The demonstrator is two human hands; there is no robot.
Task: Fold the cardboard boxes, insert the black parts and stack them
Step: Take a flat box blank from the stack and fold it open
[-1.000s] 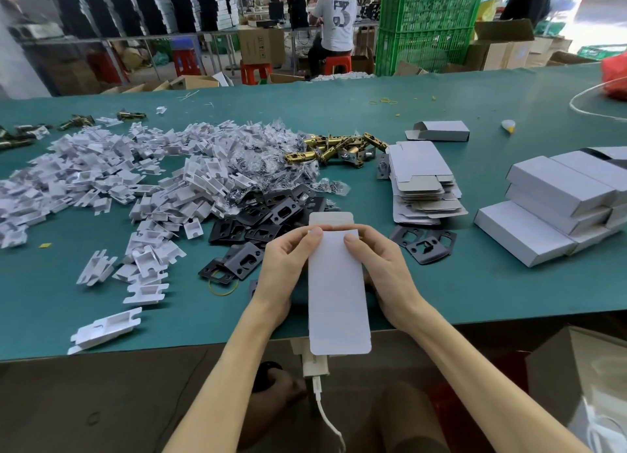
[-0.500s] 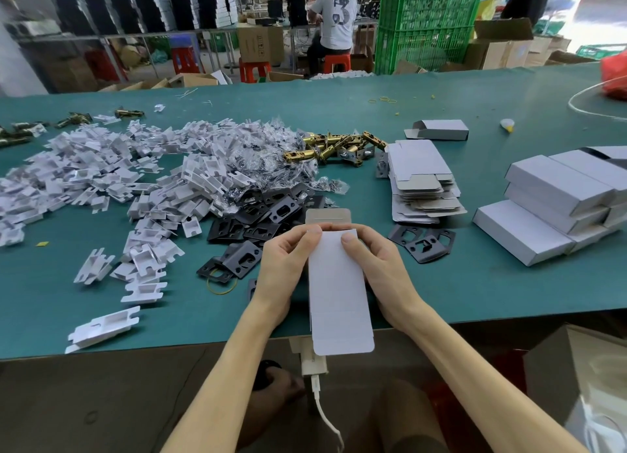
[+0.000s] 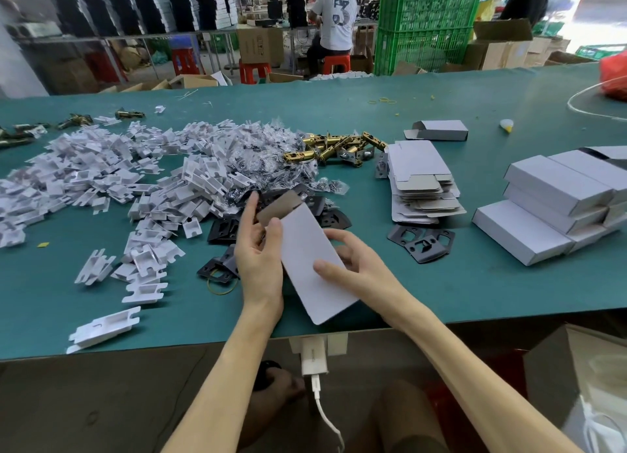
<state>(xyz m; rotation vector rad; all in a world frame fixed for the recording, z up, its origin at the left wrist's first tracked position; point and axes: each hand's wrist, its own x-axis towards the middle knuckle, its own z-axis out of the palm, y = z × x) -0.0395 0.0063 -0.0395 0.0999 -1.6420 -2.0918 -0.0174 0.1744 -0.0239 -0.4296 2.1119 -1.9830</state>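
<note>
White cardboard box (image 3: 303,249) tilted, brown flap (image 3: 278,205) open, held by left grip (image 3: 259,262) and right grip (image 3: 358,269)

Both bare forearms reach forward; left hand (image 3: 259,259) and right hand (image 3: 356,266) pinch a tilted cardboard box (image 3: 305,245), thumbs on top.

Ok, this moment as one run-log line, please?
step: fold; cardboard box: tilted, flap open; left hand: pinches top; right hand: pinches side; black parts: on table
</note>
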